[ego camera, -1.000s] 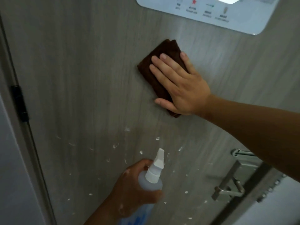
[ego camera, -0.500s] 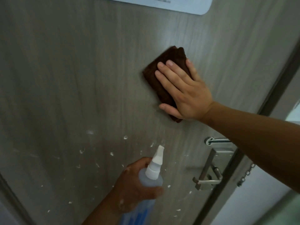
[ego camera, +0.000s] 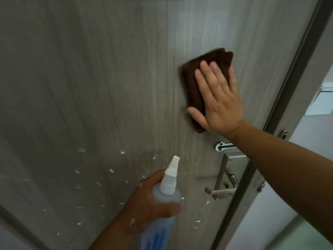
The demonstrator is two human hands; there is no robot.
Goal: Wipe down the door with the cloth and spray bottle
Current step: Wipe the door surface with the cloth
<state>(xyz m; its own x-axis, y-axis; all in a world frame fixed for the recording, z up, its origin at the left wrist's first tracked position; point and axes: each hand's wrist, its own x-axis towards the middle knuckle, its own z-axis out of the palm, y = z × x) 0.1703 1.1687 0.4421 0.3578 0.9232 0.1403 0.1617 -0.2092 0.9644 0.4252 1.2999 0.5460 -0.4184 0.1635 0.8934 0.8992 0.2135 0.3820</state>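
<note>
Sliding toward the latch edge since a moment ago, the right hand (ego camera: 219, 98) lies flat, fingers spread, pressing the brown cloth (ego camera: 193, 83) against the door (ego camera: 108, 78), so the upper panel looks nearly covered. Below it, the left hand (ego camera: 149, 204) grips the spray bottle (ego camera: 165, 195) among white flecks (ego camera: 111, 170) left unwiped; room runs out rightward at the door's edge and lever handle (ego camera: 221, 191).

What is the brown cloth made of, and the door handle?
The brown cloth looks like soft, fuzzy fabric, maybe microfibre: it is folded thick with a matte nap. The door handle looks like brushed metal, silvery with a dull shine.
</note>
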